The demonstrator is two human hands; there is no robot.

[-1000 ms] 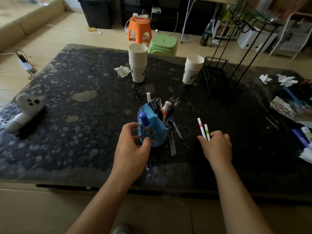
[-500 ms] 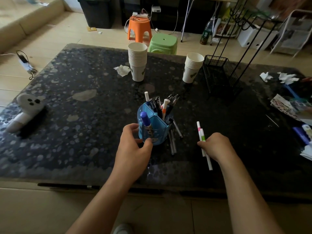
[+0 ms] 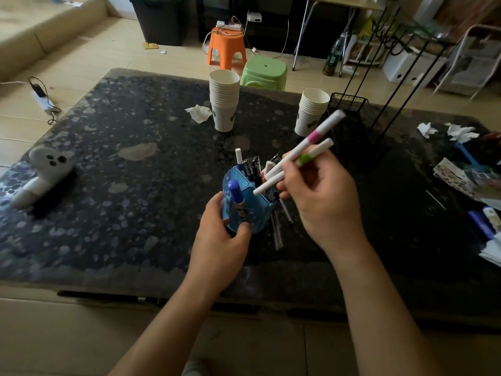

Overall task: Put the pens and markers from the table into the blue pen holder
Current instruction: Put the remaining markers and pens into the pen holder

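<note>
The blue pen holder [image 3: 252, 202] stands near the middle of the dark table [image 3: 135, 172], with several pens and markers in it and a blue marker [image 3: 236, 198] in its front pocket. My left hand [image 3: 221, 240] grips the holder's near side. My right hand [image 3: 322, 196] is raised just right of the holder. It holds two white markers, one with a pink band [image 3: 315, 137] and one with a green band [image 3: 306, 157]. Their lower tips hang over the holder's rim. A few pens [image 3: 278, 229] lie on the table just right of the holder.
Two stacks of paper cups [image 3: 224, 101] [image 3: 311, 111] stand behind the holder. A black wire rack [image 3: 352, 109] rises at the back right. Papers and a blue pen [image 3: 479, 223] crowd the right edge. A white ghost-shaped toy [image 3: 43, 172] lies at the left.
My right hand has lifted the two white markers off the table and swung them left, over the holder. My left hand has stayed on the holder.
</note>
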